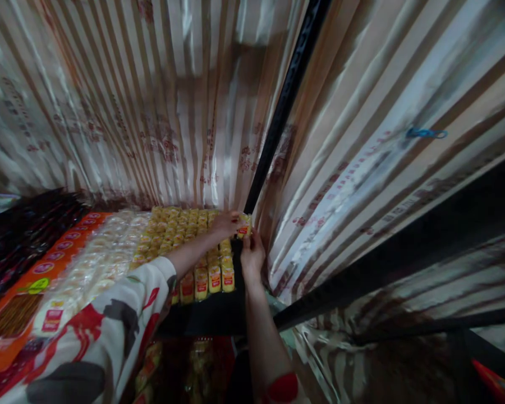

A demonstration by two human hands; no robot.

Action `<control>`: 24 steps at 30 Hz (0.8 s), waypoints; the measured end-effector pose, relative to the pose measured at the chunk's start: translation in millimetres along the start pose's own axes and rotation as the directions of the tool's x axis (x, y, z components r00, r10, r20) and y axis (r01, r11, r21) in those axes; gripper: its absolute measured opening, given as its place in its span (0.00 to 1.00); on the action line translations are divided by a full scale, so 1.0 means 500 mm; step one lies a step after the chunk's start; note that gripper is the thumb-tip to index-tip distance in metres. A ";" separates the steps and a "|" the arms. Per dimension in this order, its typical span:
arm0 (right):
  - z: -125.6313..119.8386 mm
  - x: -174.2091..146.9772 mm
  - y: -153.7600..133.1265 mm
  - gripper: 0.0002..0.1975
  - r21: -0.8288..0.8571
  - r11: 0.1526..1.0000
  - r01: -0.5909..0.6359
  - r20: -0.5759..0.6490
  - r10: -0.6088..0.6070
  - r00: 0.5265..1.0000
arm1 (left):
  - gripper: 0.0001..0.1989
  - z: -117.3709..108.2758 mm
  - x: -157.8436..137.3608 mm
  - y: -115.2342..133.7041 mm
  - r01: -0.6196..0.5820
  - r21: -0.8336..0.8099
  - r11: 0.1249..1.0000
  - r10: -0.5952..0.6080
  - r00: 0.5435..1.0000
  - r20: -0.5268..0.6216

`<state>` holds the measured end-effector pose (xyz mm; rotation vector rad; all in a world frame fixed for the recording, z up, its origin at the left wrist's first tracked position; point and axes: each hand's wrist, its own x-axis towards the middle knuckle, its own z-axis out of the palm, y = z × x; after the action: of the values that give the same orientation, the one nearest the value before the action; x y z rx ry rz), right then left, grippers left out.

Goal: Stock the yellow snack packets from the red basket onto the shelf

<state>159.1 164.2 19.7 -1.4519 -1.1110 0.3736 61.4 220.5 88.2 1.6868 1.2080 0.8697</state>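
Between my two hands, at the back right corner of a dark shelf (pixel 197 320), is a small yellow packet (pixel 244 225) with a red label. My left hand (pixel 227 223) reaches across from the left, its fingers closed on the packet's left side. From below, my right hand (pixel 252 252) grips the packet's lower right part with thumb and fingers. Rows of matching yellow packets (pixel 201 283) stand on the shelf to the left of my right forearm, partly covered by my left arm.
Left of the yellow rows lie clear-wrapped white packets (pixel 96 264), an orange package (pixel 63 252) and dark shiny packs (pixel 21 247). A black post (pixel 278 118) rises behind my hands. Striped printed sheeting (pixel 193 101) hangs behind the shelf. More packets (pixel 200 365) lie on a lower level.
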 end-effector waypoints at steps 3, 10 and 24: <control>0.010 0.009 0.014 0.23 -0.073 0.997 -0.024 -0.009 0.024 1.000 | 0.19 -0.001 0.028 -0.013 -0.038 0.130 0.991 0.045 0.998 -0.053; 0.039 0.013 0.065 0.21 -0.149 0.986 -0.078 0.057 0.088 0.994 | 0.13 -0.004 0.049 -0.044 -0.052 0.442 0.896 0.056 0.998 0.004; 0.074 0.025 0.162 0.21 -0.211 0.975 -0.073 0.104 0.097 0.990 | 0.10 0.014 0.073 -0.081 -0.210 0.794 0.570 0.191 0.974 0.120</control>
<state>169.7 209.4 -57.3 -1.6830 -1.2091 0.4148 63.9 260.1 50.2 2.6037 1.5439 0.4070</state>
